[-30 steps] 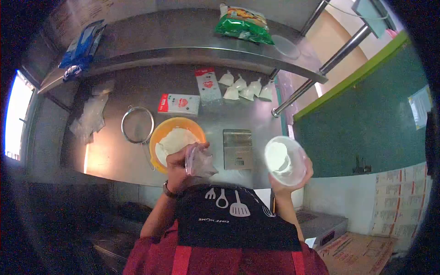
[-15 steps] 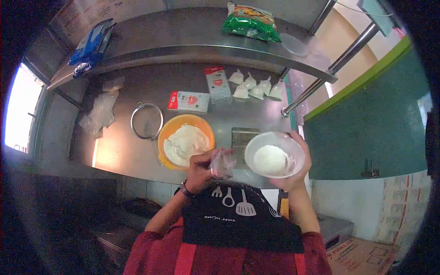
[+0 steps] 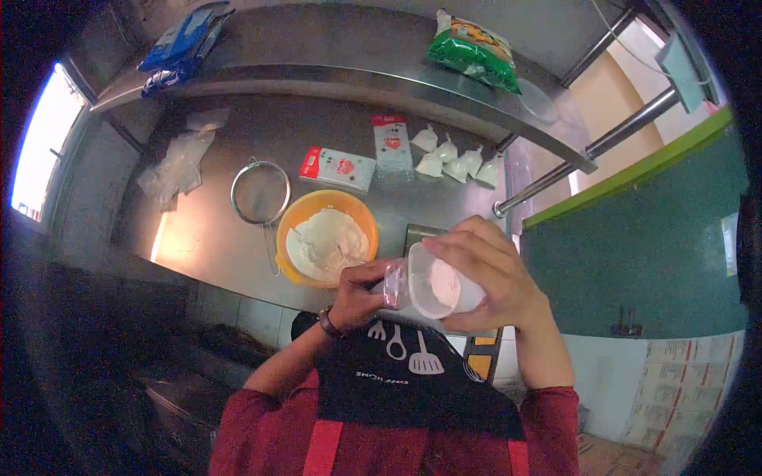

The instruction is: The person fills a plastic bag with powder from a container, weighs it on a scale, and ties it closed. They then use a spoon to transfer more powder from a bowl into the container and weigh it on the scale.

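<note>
My left hand is closed around a clear plastic bag, its mouth turned toward the tub. My right hand grips a translucent white plastic tub from its right side. The tub tilts to the left, its rim right at the bag's opening, and white powder lies inside it. Just left of my left hand stands an orange bowl holding a heap of white powder. A flat dark square plate lies on the counter, partly hidden behind the tub and my right hand.
A round metal sieve sits left of the orange bowl. Behind are red-and-white packets, several small tied bags of white powder, and loose empty plastic bags. A steel shelf overhangs the counter, carrying a green packet and blue packets.
My right hand has moved the tub left and tipped it toward the bag in my left hand. Its grip now comes over the tub's side. The camera view has shifted slightly.
</note>
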A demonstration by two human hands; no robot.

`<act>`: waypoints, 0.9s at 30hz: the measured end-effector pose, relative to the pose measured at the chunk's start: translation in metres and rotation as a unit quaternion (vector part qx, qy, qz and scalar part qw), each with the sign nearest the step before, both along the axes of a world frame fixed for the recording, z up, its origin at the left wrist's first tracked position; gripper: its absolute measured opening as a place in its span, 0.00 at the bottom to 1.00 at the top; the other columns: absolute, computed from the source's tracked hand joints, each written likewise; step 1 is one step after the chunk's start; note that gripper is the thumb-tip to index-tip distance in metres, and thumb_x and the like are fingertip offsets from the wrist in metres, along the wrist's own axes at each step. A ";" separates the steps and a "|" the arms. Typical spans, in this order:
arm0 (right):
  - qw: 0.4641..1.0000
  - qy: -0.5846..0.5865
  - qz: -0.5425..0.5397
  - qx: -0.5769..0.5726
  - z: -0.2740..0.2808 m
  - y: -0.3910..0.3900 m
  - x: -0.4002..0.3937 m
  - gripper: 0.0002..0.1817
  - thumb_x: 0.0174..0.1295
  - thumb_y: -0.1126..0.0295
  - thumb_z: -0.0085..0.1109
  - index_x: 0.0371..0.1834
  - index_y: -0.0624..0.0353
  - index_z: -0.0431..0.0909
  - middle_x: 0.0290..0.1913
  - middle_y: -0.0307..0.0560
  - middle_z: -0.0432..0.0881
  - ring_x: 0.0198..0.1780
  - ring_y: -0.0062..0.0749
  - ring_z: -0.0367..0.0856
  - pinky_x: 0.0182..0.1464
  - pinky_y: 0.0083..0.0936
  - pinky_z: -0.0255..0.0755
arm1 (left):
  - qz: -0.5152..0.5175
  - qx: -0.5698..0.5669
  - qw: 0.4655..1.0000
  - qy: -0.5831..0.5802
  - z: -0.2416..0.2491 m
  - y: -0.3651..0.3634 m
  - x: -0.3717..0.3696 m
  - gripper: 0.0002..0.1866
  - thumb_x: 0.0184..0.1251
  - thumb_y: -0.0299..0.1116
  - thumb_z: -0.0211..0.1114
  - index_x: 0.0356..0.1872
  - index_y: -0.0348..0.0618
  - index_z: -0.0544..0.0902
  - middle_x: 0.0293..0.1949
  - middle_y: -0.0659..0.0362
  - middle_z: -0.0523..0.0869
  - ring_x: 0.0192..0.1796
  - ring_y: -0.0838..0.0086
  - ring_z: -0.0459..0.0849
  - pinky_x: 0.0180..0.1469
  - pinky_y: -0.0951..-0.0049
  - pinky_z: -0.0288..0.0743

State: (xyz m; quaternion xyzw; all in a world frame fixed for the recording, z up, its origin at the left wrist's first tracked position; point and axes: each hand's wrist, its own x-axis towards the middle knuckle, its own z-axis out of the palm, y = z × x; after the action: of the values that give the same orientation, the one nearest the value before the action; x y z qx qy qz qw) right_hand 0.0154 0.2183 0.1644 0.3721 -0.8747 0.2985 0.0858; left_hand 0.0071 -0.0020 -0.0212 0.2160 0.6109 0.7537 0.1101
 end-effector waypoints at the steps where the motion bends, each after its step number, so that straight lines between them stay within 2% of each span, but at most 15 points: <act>1: 1.000 0.015 0.014 0.006 0.001 -0.002 -0.003 0.48 0.23 0.62 0.77 0.60 0.62 0.76 0.49 0.50 0.80 0.48 0.47 0.77 0.51 0.40 0.71 | 0.003 0.003 1.000 -0.001 -0.002 0.000 0.000 0.29 0.43 0.26 0.77 0.53 0.37 0.84 0.52 0.53 0.86 0.54 0.71 0.82 0.60 0.70 0.74; 2: 0.999 0.031 0.027 0.012 0.002 -0.005 -0.005 0.46 0.25 0.62 0.77 0.57 0.66 0.77 0.46 0.52 0.81 0.44 0.48 0.77 0.46 0.38 0.72 | -0.002 0.013 1.000 -0.005 -0.004 0.001 -0.001 0.30 0.43 0.27 0.78 0.54 0.37 0.83 0.52 0.54 0.86 0.53 0.71 0.83 0.59 0.70 0.74; 6: 0.998 0.034 0.053 0.006 0.007 -0.011 -0.014 0.44 0.25 0.62 0.77 0.56 0.66 0.78 0.45 0.51 0.81 0.43 0.47 0.77 0.45 0.37 0.72 | 0.009 0.079 0.996 -0.038 0.004 0.001 -0.001 0.31 0.42 0.27 0.78 0.54 0.37 0.83 0.49 0.54 0.87 0.50 0.72 0.84 0.56 0.70 0.76; 10: 0.996 0.038 0.070 0.028 0.011 -0.017 -0.018 0.41 0.26 0.62 0.76 0.53 0.64 0.79 0.46 0.48 0.82 0.42 0.45 0.78 0.44 0.36 0.72 | 0.006 0.054 0.998 -0.036 0.004 0.000 -0.003 0.31 0.41 0.26 0.78 0.54 0.37 0.83 0.48 0.55 0.87 0.49 0.73 0.84 0.56 0.71 0.76; 12: 0.996 0.041 0.076 0.037 0.013 -0.019 -0.018 0.40 0.27 0.62 0.76 0.52 0.63 0.80 0.46 0.48 0.82 0.42 0.45 0.78 0.43 0.36 0.72 | 0.012 0.044 0.999 0.004 0.003 -0.001 -0.005 0.31 0.41 0.26 0.78 0.54 0.37 0.83 0.46 0.56 0.87 0.48 0.74 0.84 0.56 0.72 0.76; 14: 0.995 0.049 0.072 0.050 0.015 -0.021 -0.018 0.39 0.28 0.61 0.75 0.52 0.62 0.80 0.48 0.47 0.82 0.42 0.44 0.77 0.43 0.36 0.71 | 0.004 0.043 0.999 -0.017 0.007 -0.001 -0.005 0.31 0.41 0.26 0.79 0.54 0.37 0.83 0.46 0.56 0.87 0.49 0.74 0.83 0.56 0.72 0.76; 27: 0.994 0.048 0.053 0.085 0.020 -0.031 -0.017 0.42 0.26 0.55 0.74 0.53 0.61 0.80 0.48 0.47 0.81 0.42 0.44 0.76 0.42 0.36 0.68 | -0.014 0.074 0.996 -0.046 -0.002 -0.002 -0.005 0.33 0.42 0.22 0.76 0.58 0.35 0.80 0.49 0.58 0.86 0.50 0.77 0.82 0.57 0.75 0.75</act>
State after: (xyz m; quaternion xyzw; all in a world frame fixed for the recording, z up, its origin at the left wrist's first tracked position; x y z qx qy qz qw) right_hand -0.0020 0.1872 0.1846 0.4375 -0.8710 0.2086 0.0795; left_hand 0.0017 -0.0035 -0.0231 0.1972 0.5451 0.8041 0.1320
